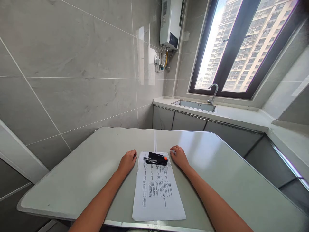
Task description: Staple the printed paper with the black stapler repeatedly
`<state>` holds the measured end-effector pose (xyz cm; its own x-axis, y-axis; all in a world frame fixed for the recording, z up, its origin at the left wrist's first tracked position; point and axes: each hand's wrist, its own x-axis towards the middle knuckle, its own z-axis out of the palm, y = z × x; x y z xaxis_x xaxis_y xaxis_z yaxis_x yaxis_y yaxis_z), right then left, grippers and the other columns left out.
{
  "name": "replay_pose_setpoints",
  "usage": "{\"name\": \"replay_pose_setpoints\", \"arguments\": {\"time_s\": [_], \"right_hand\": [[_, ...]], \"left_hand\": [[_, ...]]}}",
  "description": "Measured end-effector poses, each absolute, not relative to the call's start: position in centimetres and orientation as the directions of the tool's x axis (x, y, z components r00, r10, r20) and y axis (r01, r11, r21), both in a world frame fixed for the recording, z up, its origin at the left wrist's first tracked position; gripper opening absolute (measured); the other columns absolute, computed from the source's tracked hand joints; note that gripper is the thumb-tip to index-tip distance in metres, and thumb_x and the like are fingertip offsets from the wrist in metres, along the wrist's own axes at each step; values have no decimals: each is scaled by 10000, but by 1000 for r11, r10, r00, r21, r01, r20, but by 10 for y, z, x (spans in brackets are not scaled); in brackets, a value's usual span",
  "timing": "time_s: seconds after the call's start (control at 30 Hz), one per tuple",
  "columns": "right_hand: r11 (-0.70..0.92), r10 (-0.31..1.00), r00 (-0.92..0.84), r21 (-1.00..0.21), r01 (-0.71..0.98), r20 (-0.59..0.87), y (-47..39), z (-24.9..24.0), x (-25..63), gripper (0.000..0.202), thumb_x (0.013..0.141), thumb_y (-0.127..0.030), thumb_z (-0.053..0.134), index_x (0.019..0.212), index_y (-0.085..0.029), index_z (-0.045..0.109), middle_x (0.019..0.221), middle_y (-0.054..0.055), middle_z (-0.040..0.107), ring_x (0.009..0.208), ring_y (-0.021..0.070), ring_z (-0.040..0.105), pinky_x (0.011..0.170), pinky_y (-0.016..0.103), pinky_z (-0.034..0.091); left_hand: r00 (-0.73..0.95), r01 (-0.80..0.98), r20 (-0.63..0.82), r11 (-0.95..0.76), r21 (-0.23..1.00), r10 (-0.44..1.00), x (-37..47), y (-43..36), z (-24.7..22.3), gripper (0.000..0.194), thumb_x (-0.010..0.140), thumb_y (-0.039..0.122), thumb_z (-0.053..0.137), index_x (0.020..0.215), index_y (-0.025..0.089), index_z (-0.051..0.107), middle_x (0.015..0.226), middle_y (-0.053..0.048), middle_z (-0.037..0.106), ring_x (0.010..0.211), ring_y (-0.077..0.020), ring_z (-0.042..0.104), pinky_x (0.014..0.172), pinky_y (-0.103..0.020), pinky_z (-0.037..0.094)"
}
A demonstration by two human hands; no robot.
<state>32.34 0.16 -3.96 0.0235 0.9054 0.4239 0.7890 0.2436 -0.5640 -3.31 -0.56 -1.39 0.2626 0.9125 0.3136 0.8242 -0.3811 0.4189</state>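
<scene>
A black stapler (157,159) with an orange-red patch at its right end lies on its side across the top of a printed sheet of paper (158,206). The sheet, possibly more than one, rests on the table with its lines of print running away from me. My left hand (127,160) rests on the tabletop just left of the paper's upper edge, fingers loosely bent and nothing in them. On the other side, my right hand (179,156) lies close to the paper's upper right corner, its fingers relaxed, slightly bent and holding nothing. Neither hand touches the stapler.
The pale folding table (79,180) has a seam down its middle and a metal front edge. Beyond it stands a counter (243,112) with a sink (195,105) and a faucet (213,93). A water heater (171,24) hangs on the tiled wall beside a window.
</scene>
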Motion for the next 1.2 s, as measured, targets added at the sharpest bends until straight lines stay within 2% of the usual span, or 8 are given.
{"name": "replay_pose_setpoints", "arguments": {"time_s": [0.17, 0.3, 0.47, 0.7, 0.8, 0.97, 1.1, 1.2], "right_hand": [[223, 910, 56, -599, 769, 410, 1, -40, 323, 259, 910, -266, 490, 937, -197, 739, 1028, 93, 683, 1004, 253, 619, 897, 387, 501], [238, 906, 48, -600, 764, 421, 0, -40, 323, 262, 906, -261, 487, 921, -201, 742, 1007, 94, 687, 992, 250, 623, 874, 378, 508], [273, 884, 59, -616, 739, 463, -1, -34, 319, 253, 938, -324, 510, 959, -202, 730, 970, 81, 708, 898, 241, 628, 854, 397, 502], [486, 816, -80, -604, 631, 572, -20, -11, 286, 288, 1036, -420, 493, 1019, -219, 698, 929, 64, 706, 887, 234, 622, 833, 396, 506], [538, 822, -198, -611, 581, 535, -30, -11, 269, 240, 1015, -395, 557, 1149, -234, 675, 1048, 67, 700, 1003, 236, 624, 899, 403, 517], [494, 869, -300, -655, 571, 394, -39, -16, 256, 535, 924, -389, 712, 1417, -264, 547, 1253, 88, 662, 1147, 261, 610, 1000, 442, 507], [492, 871, -345, -641, 590, 351, -39, -16, 256, 442, 944, -329, 680, 1374, -274, 594, 1246, 85, 679, 1167, 278, 606, 1027, 461, 484], [504, 864, -349, -637, 583, 364, -39, -16, 256, 368, 937, -310, 686, 1300, -272, 636, 1171, 73, 693, 1091, 272, 624, 981, 452, 498]], "left_hand": [[307, 652, 387, -488, 580, 870, -32, -7, -14, 232, 995, 268, 484, 1133, 230, 667, 1007, -59, 722, 833, -207, 652, 815, -345, 491], [320, 571, 425, -530, 627, 847, -31, -7, -11, 251, 1004, 341, 493, 1037, 230, 715, 1045, -76, 732, 871, -217, 658, 818, -342, 490], [283, 606, 357, -455, 652, 890, -29, -10, -6, 265, 997, 430, 512, 1011, 245, 701, 946, -39, 730, 789, -201, 624, 786, -325, 462], [286, 456, 380, -474, 753, 879, -20, -14, -2, 252, 979, 412, 544, 975, 221, 708, 902, -30, 727, 762, -173, 598, 709, -283, 438], [271, 436, 370, -456, 776, 889, -19, -14, -2, 239, 963, 413, 573, 980, 218, 709, 901, -25, 724, 755, -164, 594, 699, -275, 441], [275, 441, 369, -458, 772, 888, -19, -13, -5, 236, 966, 409, 577, 962, 216, 713, 903, -16, 727, 711, -148, 604, 677, -272, 450], [257, 416, 333, -415, 809, 907, -19, -12, -8, 291, 936, 407, 626, 1143, 227, 723, 964, -17, 749, 657, -143, 632, 703, -297, 498], [263, 426, 347, -431, 795, 900, -18, -11, -10, 262, 932, 381, 632, 1108, 227, 750, 1027, -37, 774, 764, -181, 685, 731, -317, 518]]}}
